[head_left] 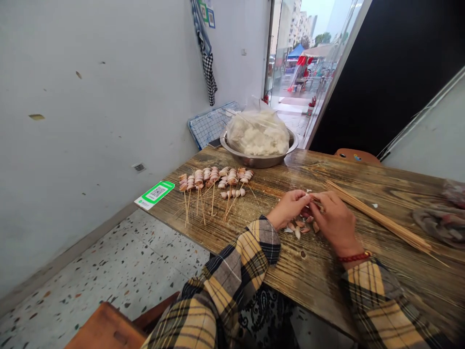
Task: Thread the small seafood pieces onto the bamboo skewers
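a pale wall (90, 121) is rising on my left, and a dark panel (392, 72) is filling the far right. i am sitting at a wooden table (319, 276), its grain running in dark streaks. my plaid sleeves (232, 271) are reaching over its near edge. towards the far edge a metal basin (250, 160) is standing, and a clear plastic bag (257, 131) of whitish stuff is bulging out of it. a blue gridded board (207, 126) is leaning by the wall behind. a bundle of bare sticks (381, 218) is lying slantwise to the right of my hands, and a crumpled cloth (441, 225) is resting beyond it. left of my hands, skewers (199, 178) of garlic cloves are lying in a row, their bare ends pointing towards me. my right hand (336, 223) and left hand (288, 207) are meeting at the fingertips, fingers bent as in a pinch; i cannot tell whether either is gripping anything. a green-and-white card (157, 194) is lying at the table's left edge. a red bracelet (356, 257) is circling my right wrist. loose garlic cloves (298, 232) are sitting in a small pile just below my fingers.
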`<action>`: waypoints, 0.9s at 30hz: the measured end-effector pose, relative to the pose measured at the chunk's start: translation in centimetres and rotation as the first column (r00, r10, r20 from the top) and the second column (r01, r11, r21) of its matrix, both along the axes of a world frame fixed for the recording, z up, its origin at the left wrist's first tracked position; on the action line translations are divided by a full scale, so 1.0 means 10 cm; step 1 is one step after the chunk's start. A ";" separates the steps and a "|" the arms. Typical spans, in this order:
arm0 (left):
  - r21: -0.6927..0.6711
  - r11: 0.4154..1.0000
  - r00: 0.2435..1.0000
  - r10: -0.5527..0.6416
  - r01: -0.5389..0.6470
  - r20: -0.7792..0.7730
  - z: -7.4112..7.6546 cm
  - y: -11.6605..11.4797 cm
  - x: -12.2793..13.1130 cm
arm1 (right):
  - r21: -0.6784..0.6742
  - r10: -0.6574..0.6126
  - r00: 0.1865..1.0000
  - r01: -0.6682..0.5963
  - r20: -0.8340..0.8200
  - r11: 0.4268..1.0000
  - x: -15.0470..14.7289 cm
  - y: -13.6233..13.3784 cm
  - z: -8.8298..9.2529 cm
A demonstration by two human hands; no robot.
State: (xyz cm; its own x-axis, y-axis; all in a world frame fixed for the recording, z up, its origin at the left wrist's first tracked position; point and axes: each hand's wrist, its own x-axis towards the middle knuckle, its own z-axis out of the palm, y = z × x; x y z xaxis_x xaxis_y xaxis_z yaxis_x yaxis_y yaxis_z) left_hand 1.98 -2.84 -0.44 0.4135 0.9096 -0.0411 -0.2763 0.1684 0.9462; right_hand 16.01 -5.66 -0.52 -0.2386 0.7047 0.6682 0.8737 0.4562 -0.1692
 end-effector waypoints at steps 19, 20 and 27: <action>0.183 0.973 0.982 0.161 -0.141 -0.097 -0.03 0.04 -0.02 | -0.022 0.027 0.994 -0.025 0.106 0.999 0.05 0.03 -0.04; 0.172 0.976 0.984 0.152 -0.134 -0.097 -0.01 0.04 -0.02 | -0.026 0.035 0.996 -0.033 0.086 0.999 0.06 0.03 -0.04; 0.070 0.997 0.999 0.037 -0.038 0.019 0.07 0.00 -0.07 | -0.075 0.069 0.986 -0.081 -0.153 0.994 0.10 0.06 -0.05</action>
State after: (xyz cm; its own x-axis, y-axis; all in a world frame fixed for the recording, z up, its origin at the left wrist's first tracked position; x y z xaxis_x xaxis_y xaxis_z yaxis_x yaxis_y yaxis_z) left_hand 1.23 -2.82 0.24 0.3788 0.9250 0.0306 -0.2979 0.0906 0.9503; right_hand 17.02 -5.11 -0.98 -0.1943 0.7417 0.6420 0.7992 0.4992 -0.3348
